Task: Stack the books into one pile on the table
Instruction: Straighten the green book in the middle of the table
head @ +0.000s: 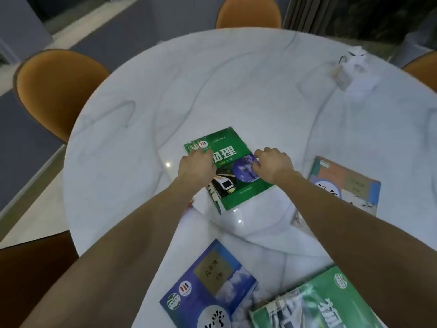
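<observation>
A green physics book [233, 185] lies in the middle of the round marble table [142, 129], on top of what looks like a second green cover showing at its far left corner. My left hand [197, 166] presses on its left part, fingers toward the far left corner. My right hand [274, 164] curls around its right edge. A blue book [212, 287] lies near me. Another green book [314, 306] sits at the bottom right, over loose pages. A pale book [347, 185] rests at the right, apart from the rest.
A white tissue box [352, 69] stands at the far right of the table. Orange chairs surround it: one at the left [56, 91], one at the far side [248, 13], one at the right edge [423, 69]. A white and red edge [196, 202] peeks out beside my left forearm.
</observation>
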`<action>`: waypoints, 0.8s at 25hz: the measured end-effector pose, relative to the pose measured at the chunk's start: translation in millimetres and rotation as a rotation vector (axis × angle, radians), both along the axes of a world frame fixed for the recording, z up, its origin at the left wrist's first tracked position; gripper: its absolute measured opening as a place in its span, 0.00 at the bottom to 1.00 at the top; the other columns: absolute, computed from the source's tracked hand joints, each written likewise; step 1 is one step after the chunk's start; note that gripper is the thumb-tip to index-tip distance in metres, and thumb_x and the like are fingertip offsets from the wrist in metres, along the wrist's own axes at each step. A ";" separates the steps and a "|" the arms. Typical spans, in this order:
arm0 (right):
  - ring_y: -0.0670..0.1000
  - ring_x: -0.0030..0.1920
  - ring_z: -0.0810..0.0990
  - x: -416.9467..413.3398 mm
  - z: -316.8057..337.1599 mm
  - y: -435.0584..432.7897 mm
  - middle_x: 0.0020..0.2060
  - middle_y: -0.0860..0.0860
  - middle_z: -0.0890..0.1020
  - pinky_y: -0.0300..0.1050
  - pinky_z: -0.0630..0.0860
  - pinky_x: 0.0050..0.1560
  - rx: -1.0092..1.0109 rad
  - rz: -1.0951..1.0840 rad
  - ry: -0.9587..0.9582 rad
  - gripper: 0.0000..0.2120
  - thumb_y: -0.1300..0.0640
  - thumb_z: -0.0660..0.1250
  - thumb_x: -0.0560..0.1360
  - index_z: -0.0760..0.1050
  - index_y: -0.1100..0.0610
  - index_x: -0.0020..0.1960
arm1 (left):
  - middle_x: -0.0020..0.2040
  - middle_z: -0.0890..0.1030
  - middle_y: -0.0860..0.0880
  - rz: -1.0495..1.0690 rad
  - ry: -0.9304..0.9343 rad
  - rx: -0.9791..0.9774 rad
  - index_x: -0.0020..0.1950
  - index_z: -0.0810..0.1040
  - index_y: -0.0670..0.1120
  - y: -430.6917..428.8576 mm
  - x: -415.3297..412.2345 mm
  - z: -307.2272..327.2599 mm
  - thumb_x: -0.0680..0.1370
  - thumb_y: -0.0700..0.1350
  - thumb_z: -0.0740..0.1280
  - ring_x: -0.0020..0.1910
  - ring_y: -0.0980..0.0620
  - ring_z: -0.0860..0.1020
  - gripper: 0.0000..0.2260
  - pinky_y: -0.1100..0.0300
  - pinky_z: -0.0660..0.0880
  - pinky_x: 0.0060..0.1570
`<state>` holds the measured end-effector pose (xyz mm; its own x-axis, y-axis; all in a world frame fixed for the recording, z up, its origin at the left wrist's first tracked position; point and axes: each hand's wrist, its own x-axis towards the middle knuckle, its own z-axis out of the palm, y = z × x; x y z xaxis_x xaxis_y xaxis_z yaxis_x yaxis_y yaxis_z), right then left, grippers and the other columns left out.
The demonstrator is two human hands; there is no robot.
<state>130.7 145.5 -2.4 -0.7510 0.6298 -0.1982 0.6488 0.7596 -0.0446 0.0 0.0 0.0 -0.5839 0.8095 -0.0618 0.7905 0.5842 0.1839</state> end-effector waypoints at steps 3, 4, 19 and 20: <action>0.60 0.58 0.74 -3.5 -19.2 7.6 0.58 0.60 0.75 0.53 0.72 0.55 -0.045 -0.042 0.006 0.18 0.53 0.55 0.79 0.69 0.61 0.64 | 0.56 0.75 0.39 0.113 -0.111 0.020 0.60 0.71 0.39 1.5 -1.3 -22.5 0.78 0.41 0.58 0.55 0.41 0.74 0.12 0.50 0.71 0.45; 0.61 0.59 0.74 -4.2 -26.6 8.8 0.59 0.60 0.75 0.53 0.72 0.55 -0.072 -0.063 0.004 0.18 0.53 0.55 0.79 0.68 0.61 0.65 | 0.57 0.74 0.38 0.150 -0.152 0.032 0.62 0.70 0.39 1.4 -0.7 -31.5 0.78 0.40 0.58 0.56 0.40 0.73 0.13 0.50 0.71 0.46; 0.55 0.42 0.72 -25.3 -66.5 41.7 0.44 0.61 0.77 0.40 0.62 0.26 -0.491 -0.515 0.153 0.17 0.55 0.71 0.72 0.76 0.67 0.53 | 0.50 0.78 0.39 0.849 -0.807 0.347 0.46 0.73 0.39 20.1 -10.8 -58.5 0.76 0.39 0.65 0.40 0.45 0.77 0.03 0.60 0.72 0.31; 0.55 0.42 0.72 -25.8 -63.6 41.6 0.43 0.59 0.75 0.40 0.63 0.27 -0.510 -0.528 0.148 0.16 0.55 0.71 0.72 0.76 0.66 0.52 | 0.47 0.77 0.40 0.861 -0.828 0.355 0.43 0.72 0.39 20.7 -11.6 -57.5 0.76 0.38 0.65 0.34 0.49 0.74 0.04 0.62 0.68 0.27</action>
